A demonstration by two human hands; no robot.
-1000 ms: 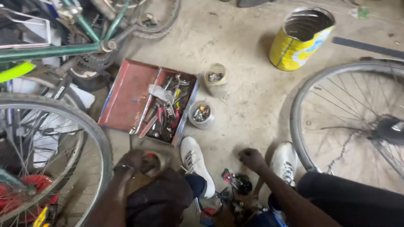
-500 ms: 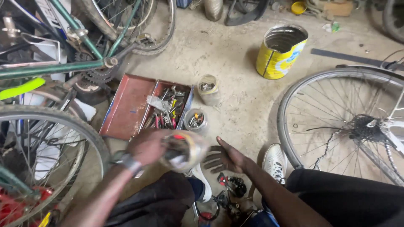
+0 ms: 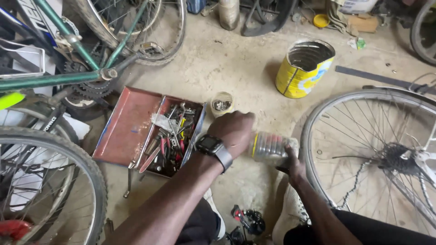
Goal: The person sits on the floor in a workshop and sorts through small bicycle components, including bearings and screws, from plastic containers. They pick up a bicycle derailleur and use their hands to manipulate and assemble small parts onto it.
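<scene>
My left hand, with a dark watch on the wrist, grips the yellow-banded end of a clear plastic jar lying on its side in the air above the concrete floor. My right hand comes up from below and holds the jar's other end with thumb and fingers. The jar's contents are blurred. An open red toolbox full of hand tools lies just left of my left hand. A small tub of metal bits stands beyond my knuckles.
A yellow tin can stands open at the back. A spoked bicycle wheel with chain lies at right. A green bicycle frame and a tyre crowd the left. My white shoe and a black derailleur sit below.
My left hand lifted the jar from near my shoe and carried it to the right. My right hand rose and took hold of its far end.
</scene>
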